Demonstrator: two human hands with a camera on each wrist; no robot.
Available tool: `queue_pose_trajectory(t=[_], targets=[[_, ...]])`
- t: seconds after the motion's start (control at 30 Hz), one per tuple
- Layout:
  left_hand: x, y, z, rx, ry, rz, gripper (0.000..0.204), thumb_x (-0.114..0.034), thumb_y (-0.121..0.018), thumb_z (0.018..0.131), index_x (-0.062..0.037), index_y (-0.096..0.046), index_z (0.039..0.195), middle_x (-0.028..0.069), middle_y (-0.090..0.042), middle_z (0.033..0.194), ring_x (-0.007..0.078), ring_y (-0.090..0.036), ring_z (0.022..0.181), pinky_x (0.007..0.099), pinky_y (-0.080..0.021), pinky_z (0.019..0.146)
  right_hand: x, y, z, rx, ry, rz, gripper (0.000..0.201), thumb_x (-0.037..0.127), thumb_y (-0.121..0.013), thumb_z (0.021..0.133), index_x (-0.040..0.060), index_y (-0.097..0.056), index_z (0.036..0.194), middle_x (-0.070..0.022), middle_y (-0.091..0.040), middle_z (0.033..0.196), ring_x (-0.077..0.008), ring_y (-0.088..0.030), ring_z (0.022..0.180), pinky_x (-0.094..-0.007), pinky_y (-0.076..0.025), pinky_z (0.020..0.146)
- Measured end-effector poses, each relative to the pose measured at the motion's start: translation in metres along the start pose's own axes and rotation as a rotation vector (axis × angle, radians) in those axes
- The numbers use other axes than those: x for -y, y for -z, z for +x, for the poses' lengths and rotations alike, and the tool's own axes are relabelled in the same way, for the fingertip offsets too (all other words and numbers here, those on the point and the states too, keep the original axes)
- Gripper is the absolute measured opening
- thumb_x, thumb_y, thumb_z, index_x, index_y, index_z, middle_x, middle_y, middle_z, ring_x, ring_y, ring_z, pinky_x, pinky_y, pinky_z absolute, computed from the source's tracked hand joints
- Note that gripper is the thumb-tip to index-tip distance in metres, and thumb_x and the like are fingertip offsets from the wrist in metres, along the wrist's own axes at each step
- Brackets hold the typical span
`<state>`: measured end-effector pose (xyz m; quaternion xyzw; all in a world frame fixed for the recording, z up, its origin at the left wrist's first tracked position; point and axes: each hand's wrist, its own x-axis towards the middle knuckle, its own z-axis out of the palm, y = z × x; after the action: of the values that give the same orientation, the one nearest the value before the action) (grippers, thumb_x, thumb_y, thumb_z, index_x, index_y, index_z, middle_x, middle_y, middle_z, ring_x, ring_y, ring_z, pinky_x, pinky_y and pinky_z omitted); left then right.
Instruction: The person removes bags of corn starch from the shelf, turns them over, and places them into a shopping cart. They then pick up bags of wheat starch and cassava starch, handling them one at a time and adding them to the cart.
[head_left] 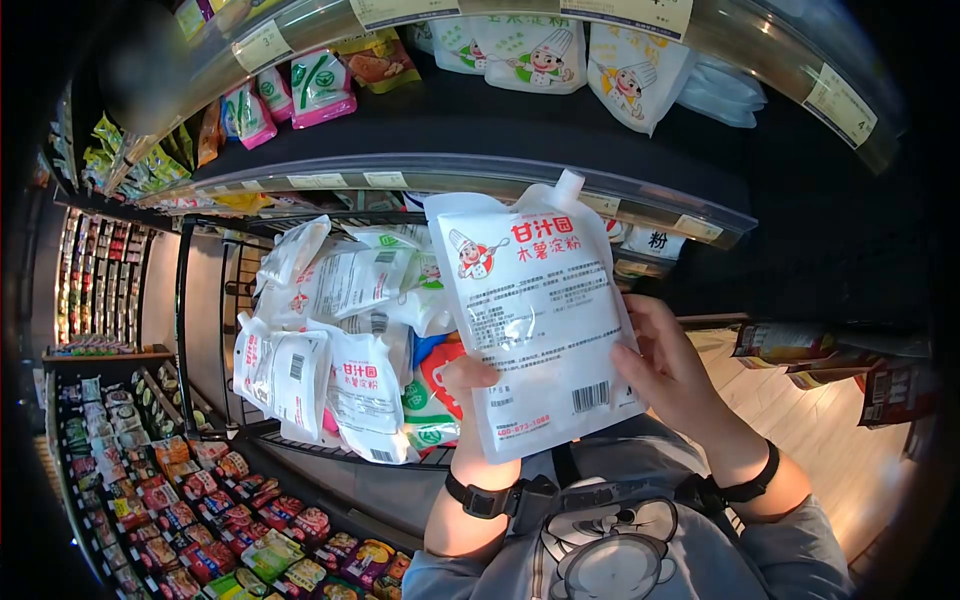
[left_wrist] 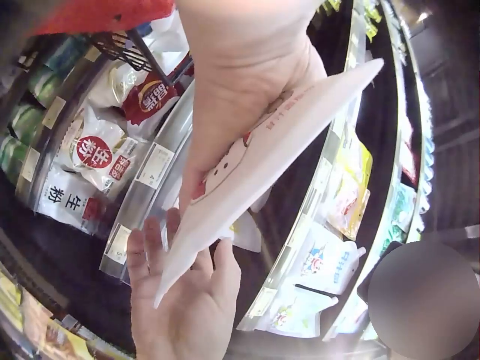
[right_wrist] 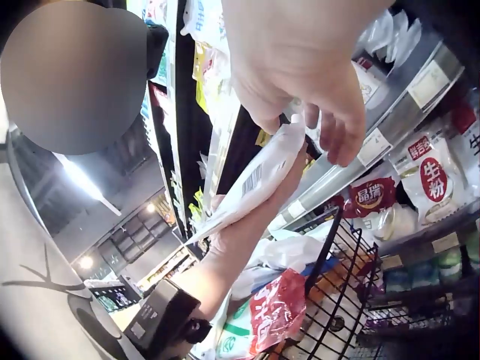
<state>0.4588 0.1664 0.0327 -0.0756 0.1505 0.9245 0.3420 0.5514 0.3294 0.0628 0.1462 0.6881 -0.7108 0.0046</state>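
Note:
A white spouted pouch of tapioca starch [head_left: 545, 330], with red lettering, a cartoon chef and a barcode, is held up before the chest, its spout at the top. My left hand [head_left: 470, 385] grips its lower left edge, thumb over the printed face and the other fingers hidden behind. At the right edge is my right hand [head_left: 675, 355], its thumb at the printed face. The right wrist view shows the fingers [right_wrist: 341, 139] of that hand loose and apart, beside the pouch [right_wrist: 259, 176].
A black wire cart [head_left: 185, 330] to the left holds several similar white pouches [head_left: 365, 385] and a red-and-green bag [head_left: 435, 395]. Shelves [head_left: 460, 170] with price tags and bagged goods stand ahead. Rows of colourful packets [head_left: 205, 520] fill a display at lower left.

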Motion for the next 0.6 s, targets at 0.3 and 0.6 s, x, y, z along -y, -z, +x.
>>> queue_pose_trajectory(t=[0.3, 0.6], targets=[[0.003, -0.01, -0.005, 0.033, -0.006, 0.036, 0.093, -0.019, -0.05, 0.044, 0.0049, -0.035, 0.133, 0.0267, -0.05, 0.123, 0.0418, -0.053, 0.107, 0.0471, -0.043, 0.095, -0.003, 0.003, -0.002, 0.058, -0.044, 0.081, 0.044, 0.013, -0.056, 0.09, 0.0003, -0.035, 0.127, -0.0163, -0.055, 0.111, -0.0186, -0.057, 0.099, -0.0309, -0.048, 0.081], [0.016, -0.066, -0.012, -0.091, -0.009, 0.243, 0.085, -0.023, -0.051, 0.059, -0.0012, -0.03, 0.138, 0.0215, -0.041, 0.136, 0.0357, -0.043, 0.123, 0.0431, -0.034, 0.105, 0.018, 0.001, -0.014, 0.231, 0.455, -1.039, 0.075, 0.014, -0.07, 0.073, 0.0124, -0.033, 0.138, -0.0191, -0.02, 0.144, -0.04, -0.026, 0.131, -0.0609, -0.026, 0.102]])
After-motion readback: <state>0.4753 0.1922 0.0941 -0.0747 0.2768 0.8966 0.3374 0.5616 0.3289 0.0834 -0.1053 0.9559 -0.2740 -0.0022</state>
